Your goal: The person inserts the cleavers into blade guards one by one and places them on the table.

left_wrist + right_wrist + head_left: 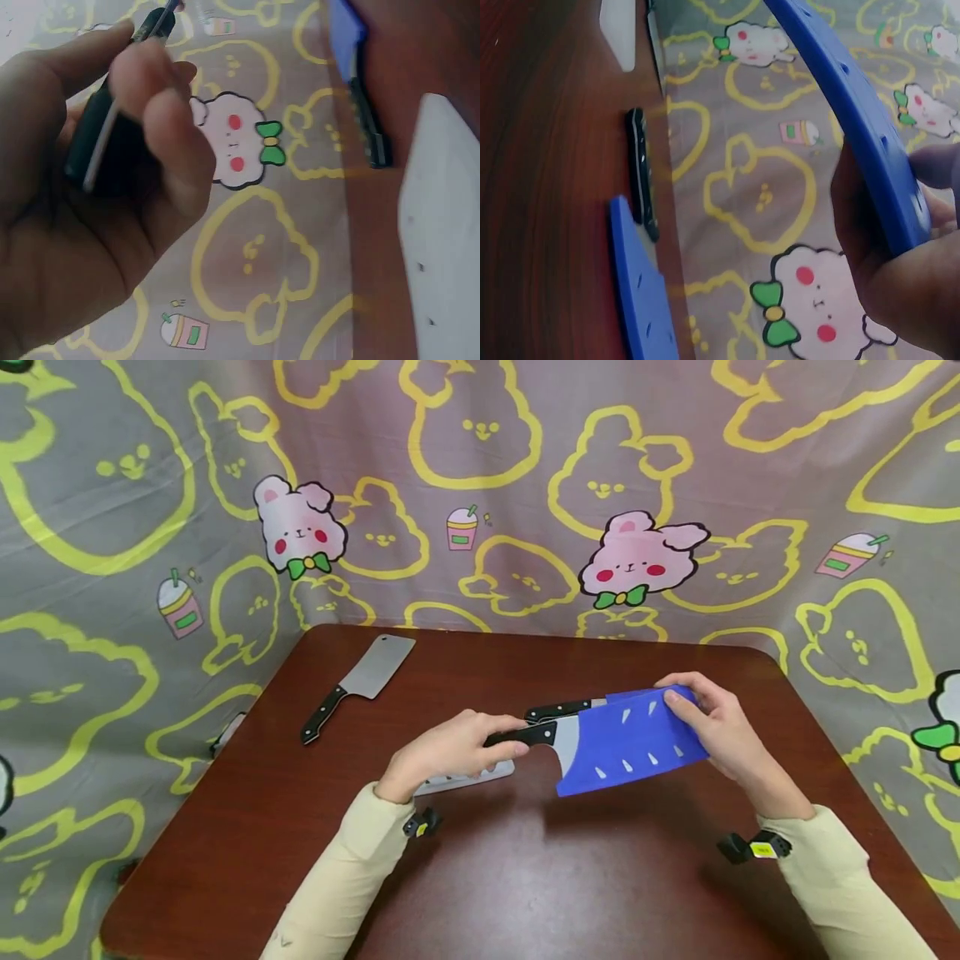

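Note:
My left hand (450, 747) grips the black riveted handle (538, 735) of a cleaver, held above the table. Most of its blade sits inside a blue blade sheath (637, 745) with small slots; only a strip of bare metal (570, 742) shows by the handle. The sheath's far end is pinched between thumb and fingers of my right hand (722, 727); in the right wrist view the blue sheath (862, 127) rises edge-on from that hand. Behind lies a second black-handled knife (641, 172) in another blue sheath (641, 300), partly hidden in the head view.
A bare cleaver (378, 667) with a black handle lies at the back left of the brown table (480, 877). Beneath my left hand is a white slotted sheath (468, 779), partly covered. A patterned curtain (525, 502) stands close behind the table and at its sides.

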The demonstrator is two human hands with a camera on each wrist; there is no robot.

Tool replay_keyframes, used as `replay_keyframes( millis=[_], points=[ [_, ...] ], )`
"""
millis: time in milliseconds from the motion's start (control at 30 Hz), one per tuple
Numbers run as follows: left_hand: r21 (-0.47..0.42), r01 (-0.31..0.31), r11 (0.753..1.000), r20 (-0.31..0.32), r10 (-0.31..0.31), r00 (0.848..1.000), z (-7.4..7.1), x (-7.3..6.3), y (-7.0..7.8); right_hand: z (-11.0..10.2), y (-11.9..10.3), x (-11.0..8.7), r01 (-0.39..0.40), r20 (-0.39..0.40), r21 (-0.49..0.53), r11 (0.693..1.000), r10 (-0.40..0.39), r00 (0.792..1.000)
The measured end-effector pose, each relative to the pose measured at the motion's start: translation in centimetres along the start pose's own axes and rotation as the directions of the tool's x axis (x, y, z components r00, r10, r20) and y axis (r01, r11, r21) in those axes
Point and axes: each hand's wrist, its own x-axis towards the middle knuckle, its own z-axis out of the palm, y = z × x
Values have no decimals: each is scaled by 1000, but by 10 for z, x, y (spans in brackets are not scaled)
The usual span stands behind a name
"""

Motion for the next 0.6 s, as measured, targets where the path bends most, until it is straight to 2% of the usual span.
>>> replay_keyframes(
  millis=[133,233,400,600],
  points=[
    [-16,26,1000,59,-25,998,8,3,-3,-7,5,3,-78,48,-172,982,87,995],
    [-40,51,998,90,-48,995,14,4,-6,-11,12,7,-106,84,-254,961,131,988],
    [-38,94,995,134,-89,987,24,6,-10,-17,27,13,-132,154,-313,941,188,970],
    [23,83,996,168,-86,982,35,12,-14,-23,42,15,-113,228,-387,915,214,950]
  ],
)
